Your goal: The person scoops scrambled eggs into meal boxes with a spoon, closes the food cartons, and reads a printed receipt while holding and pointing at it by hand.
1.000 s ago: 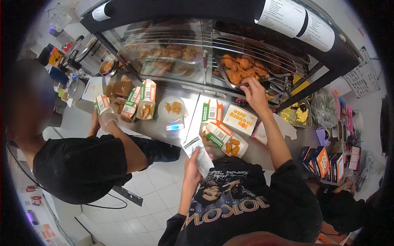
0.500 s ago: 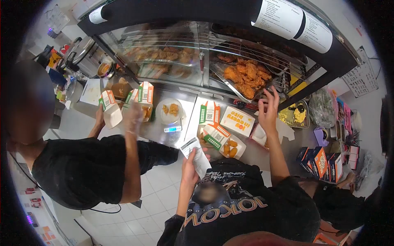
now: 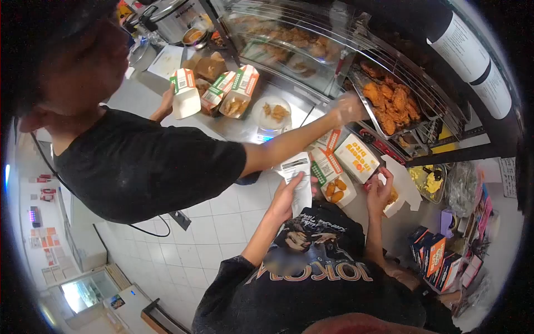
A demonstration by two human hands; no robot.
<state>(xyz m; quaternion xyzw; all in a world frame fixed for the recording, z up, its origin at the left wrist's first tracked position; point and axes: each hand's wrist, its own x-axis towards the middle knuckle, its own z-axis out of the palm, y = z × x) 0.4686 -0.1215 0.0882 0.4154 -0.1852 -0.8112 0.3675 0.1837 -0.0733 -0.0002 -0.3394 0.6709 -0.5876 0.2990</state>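
My left hand [image 3: 286, 195] is closed on a white printed receipt [image 3: 302, 192], held in front of my chest. At the counter's near side, my right hand [image 3: 380, 193] has curled fingers at the left edge of an open takeaway box [image 3: 401, 207] with fried food inside; its fingers seem to pinch the box wall. Left of that hand stands a closed box [image 3: 357, 158] with orange lettering. A green-and-orange carton [image 3: 327, 162] sits beside a white tray holding several nuggets [image 3: 335, 190].
A co-worker's arm [image 3: 300, 139] reaches across to the tray of fried chicken [image 3: 392, 106] in the display cabinet; their other hand [image 3: 166, 103] holds an open carton [image 3: 186, 100]. A plate of chicken [image 3: 272, 114] rests on a scale [image 3: 267, 135]. Dark boxes [image 3: 431, 253] stand at right.
My right hand has come down from the cabinet tray to the open box. The co-worker's arm has stretched right to the chicken. My view has shifted left.
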